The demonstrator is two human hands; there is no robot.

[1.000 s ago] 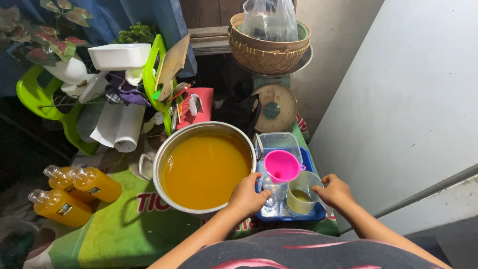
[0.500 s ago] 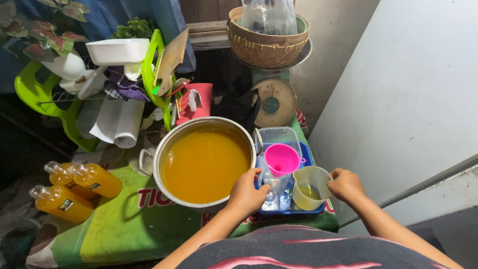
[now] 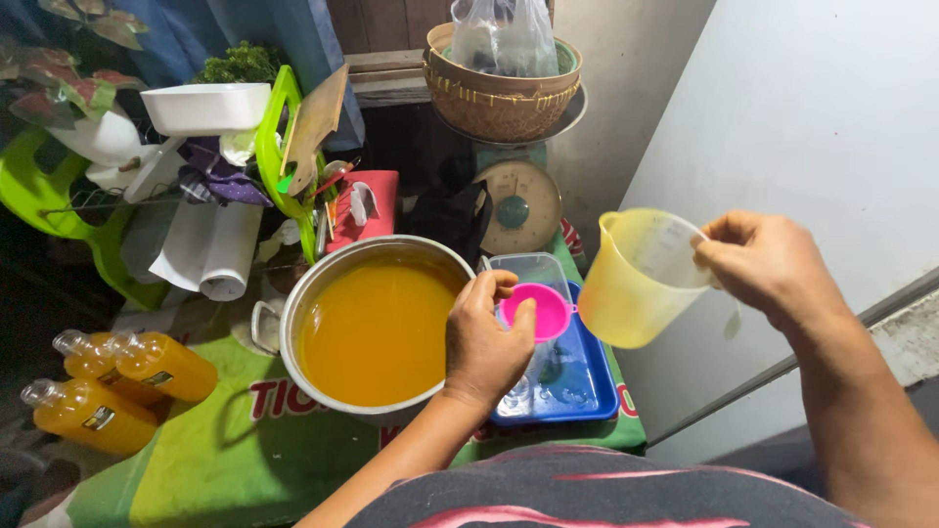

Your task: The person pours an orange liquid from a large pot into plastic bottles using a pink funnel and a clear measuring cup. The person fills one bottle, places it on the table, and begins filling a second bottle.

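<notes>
Raised since earlier: right hand (image 3: 768,264) grips yellow measuring jug (image 3: 641,279), right of pink funnel (image 3: 541,309) | left hand (image 3: 486,342) fingers closed, probably on bottle under funnel | steel pot (image 3: 293,323) left of funnel

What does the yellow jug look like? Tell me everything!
The jug is see-through pale yellow plastic, shaped like a measuring cup with a small spout at its rim and faint marks down its side. The right hand holds it by the handle, up in the air and tipped toward the pink funnel, with its spout leading. It hangs above the blue tray, touching nothing but that hand. It is hard to tell whether any liquid is inside.
</notes>
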